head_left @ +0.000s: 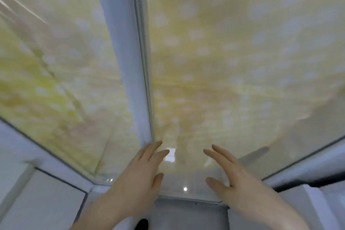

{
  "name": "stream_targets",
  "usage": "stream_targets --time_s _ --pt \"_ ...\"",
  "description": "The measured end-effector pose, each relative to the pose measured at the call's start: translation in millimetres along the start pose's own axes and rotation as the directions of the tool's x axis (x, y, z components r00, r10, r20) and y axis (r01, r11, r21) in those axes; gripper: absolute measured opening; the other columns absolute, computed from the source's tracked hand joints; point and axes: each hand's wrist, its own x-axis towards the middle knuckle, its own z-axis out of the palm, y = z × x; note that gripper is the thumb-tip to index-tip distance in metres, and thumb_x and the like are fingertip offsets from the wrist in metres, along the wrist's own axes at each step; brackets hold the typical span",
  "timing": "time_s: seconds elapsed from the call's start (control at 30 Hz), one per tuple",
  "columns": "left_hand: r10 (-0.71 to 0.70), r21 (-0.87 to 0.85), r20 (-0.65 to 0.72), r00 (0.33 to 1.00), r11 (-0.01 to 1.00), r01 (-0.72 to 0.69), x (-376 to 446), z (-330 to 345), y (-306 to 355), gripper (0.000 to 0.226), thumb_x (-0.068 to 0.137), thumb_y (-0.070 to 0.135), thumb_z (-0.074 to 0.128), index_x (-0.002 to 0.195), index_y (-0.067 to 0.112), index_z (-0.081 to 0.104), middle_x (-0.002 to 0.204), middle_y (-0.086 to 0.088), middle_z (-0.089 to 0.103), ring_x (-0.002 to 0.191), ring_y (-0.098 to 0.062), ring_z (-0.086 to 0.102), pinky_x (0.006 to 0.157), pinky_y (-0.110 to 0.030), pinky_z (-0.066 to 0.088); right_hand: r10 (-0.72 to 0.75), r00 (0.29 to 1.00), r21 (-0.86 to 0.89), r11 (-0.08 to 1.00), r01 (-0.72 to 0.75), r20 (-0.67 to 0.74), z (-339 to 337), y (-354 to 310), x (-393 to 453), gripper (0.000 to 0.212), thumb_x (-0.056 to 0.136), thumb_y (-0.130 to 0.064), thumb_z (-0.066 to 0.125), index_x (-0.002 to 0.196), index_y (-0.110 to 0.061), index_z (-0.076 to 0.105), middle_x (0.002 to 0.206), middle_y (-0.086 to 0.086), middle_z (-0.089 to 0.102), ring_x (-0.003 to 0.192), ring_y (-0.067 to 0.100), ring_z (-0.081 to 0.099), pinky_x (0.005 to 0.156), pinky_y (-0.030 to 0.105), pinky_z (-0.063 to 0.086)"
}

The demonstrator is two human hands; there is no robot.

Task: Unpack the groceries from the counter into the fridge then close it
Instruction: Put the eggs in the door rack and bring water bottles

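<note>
Fridge doors (233,46), yellow w/ pale dots, fill the view, seam at centre. Left hand (136,179) & right hand (233,175) near the lower right door, fingers straight, spread, holding nothing; contact unclear.

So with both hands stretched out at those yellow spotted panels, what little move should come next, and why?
Probably lay both palms flat on the right panel and push gently. The left hand and right hand are open, fingers straight, holding nothing, near its lower edge beside the white seam. If this panel is the fridge door, a push would finish closing it; the blur leaves that uncertain.
</note>
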Motion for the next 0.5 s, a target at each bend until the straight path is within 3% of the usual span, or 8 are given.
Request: stream_targets --time_s 0.17,0.23,0.37,0.5 --pt "-0.279 -0.012 -0.141 0.950 0.960 0.280 -69.2 -17.8 -29.9 0.062 0.106 0.035 0.043 0.159 0.043 0.012 0.165 0.026 -0.020 0.154 -0.006 -0.017 0.128 -0.032 0.002 -0.192 0.963 -0.136 0.966 0.219 0.189 22.2 -46.6 37.1 0.064 0.103 -0.054 0.050 0.156 -0.058 0.013 0.161 -0.042 -0.007 0.144 -0.007 0.027 0.111 0.018 0.026" --pt "-0.378 -0.043 -0.205 0.903 0.925 0.377 -101.9 -27.9 -44.8 0.063 0.105 0.037 0.043 0.159 0.043 0.012 0.164 0.028 -0.019 0.154 -0.004 -0.017 0.129 -0.036 0.007 -0.277 0.930 -0.167 0.932 0.321 0.241 34.1 -75.6 52.8 0.064 0.103 -0.051 0.051 0.157 -0.055 0.016 0.164 -0.036 -0.005 0.151 -0.003 0.019 0.117 0.019 0.022" --pt "-0.524 -0.115 -0.320 0.789 0.848 0.517 -162.1 -47.0 -75.5 0.063 0.105 0.042 0.043 0.158 0.047 0.010 0.161 0.034 -0.021 0.153 -0.001 -0.016 0.128 -0.036 0.011 -0.411 0.850 -0.192 0.852 0.486 0.329 60.5 -141.9 80.3 0.065 0.104 -0.042 0.053 0.159 -0.050 0.019 0.168 -0.029 -0.003 0.156 0.002 0.015 0.122 0.025 0.021" --pt "-0.623 -0.155 -0.402 0.672 0.769 0.620 -220.2 -64.6 -104.3 0.065 0.103 0.040 0.046 0.159 0.044 0.012 0.164 0.030 -0.019 0.156 -0.008 -0.013 0.128 -0.037 0.009 -0.441 0.780 -0.218 0.791 0.571 0.444 93.9 -209.2 99.3 0.067 0.105 -0.048 0.048 0.162 -0.047 0.013 0.167 -0.031 -0.009 0.157 0.005 0.011 0.125 0.032 0.022"
